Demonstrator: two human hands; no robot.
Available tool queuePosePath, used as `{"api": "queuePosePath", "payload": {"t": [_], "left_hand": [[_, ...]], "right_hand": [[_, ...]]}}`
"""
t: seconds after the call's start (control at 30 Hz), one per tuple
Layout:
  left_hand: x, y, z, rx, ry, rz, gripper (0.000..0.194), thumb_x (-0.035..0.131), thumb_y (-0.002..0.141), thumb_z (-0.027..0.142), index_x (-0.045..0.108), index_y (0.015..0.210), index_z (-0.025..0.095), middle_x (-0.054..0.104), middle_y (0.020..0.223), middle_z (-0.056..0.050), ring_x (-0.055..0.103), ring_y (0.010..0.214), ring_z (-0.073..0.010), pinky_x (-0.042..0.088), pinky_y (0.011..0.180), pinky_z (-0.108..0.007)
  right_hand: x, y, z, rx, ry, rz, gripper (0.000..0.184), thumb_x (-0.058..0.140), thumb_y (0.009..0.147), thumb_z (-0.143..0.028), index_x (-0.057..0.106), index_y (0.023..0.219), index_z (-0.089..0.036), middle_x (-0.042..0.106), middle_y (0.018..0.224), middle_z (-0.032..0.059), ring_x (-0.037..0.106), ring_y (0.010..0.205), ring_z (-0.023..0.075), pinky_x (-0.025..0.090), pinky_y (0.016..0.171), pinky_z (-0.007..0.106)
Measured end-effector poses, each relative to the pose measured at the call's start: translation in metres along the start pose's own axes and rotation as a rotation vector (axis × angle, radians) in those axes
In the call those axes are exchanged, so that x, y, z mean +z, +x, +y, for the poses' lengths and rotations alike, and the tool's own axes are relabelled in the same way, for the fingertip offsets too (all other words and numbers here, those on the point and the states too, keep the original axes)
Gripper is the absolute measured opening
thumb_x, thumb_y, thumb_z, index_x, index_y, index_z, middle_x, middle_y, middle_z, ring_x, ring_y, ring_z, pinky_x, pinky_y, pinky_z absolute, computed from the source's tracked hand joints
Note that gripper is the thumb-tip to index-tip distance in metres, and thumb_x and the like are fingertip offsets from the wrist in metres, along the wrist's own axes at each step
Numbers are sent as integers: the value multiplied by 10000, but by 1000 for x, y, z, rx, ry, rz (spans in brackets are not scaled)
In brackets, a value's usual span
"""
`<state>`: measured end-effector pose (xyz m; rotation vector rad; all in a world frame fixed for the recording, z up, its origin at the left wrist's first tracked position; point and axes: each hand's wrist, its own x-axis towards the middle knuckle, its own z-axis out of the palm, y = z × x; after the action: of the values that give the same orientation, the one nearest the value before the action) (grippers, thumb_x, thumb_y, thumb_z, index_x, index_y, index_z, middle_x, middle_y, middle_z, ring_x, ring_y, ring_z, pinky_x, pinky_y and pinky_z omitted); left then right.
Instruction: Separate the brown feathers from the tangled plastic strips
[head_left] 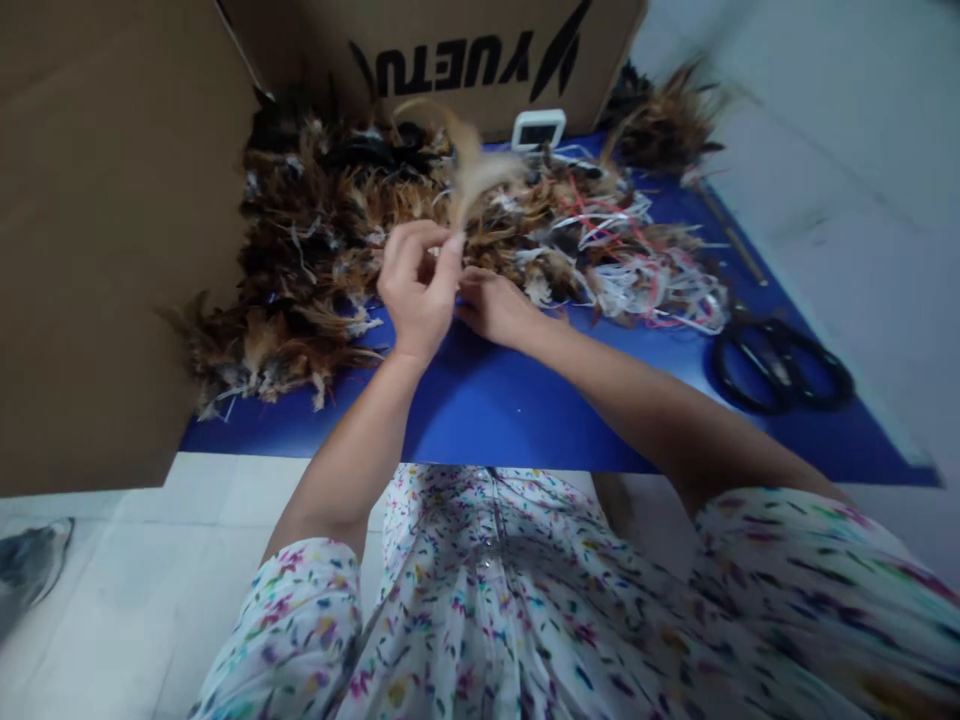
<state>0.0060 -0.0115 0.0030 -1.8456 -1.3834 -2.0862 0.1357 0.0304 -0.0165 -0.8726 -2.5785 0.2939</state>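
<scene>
Two hands: left hand and right hand. One pale feather tuft pinched in the left grip. Two heaps of brown feathers: large feather pile and smaller feather bundle; single feathers too many and too blurred to count. One tangle of white and red strips. One pair of black scissors. Two cardboard boxes: near box, printed box. One small white-framed device. One blue counter.

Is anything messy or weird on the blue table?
Nothing looks broken. The tangle of white and red strips sprawls loosely across the blue table beside the feather pile. The left hand pinches a pale feather; scissors lie apart.
</scene>
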Motion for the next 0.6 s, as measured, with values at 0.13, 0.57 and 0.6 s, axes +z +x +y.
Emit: {"api": "queuePosePath", "payload": {"t": [0.13, 0.57, 0.6], "left_hand": [[1, 3, -25, -116, -35, 28, 384, 604, 923, 581, 642, 978, 203, 604, 1021, -60, 678, 944, -166, 553, 697, -251], [10, 0, -44, -360, -131, 26, 314, 694, 860, 506, 605, 832, 207, 580, 799, 5, 593, 605, -80, 430, 508, -199], [10, 0, -44, -389, -144, 19, 304, 702, 854, 493, 602, 826, 207, 573, 771, 13, 572, 570, -72, 412, 487, -196]], "right_hand": [[-19, -39, 11, 97, -216, 32, 224, 545, 914, -193, 685, 1082, -142, 653, 1113, 160, 578, 1086, 308, 464, 995, 478], [-30, -56, 69, 419, -56, 305, 183, 518, 895, -188, 699, 870, -178, 695, 972, 122, 615, 934, 260, 484, 902, 427], [-33, -56, 71, 428, 19, 354, 156, 541, 883, -196, 692, 845, -189, 693, 925, 99, 613, 883, 240, 487, 875, 408]]}}
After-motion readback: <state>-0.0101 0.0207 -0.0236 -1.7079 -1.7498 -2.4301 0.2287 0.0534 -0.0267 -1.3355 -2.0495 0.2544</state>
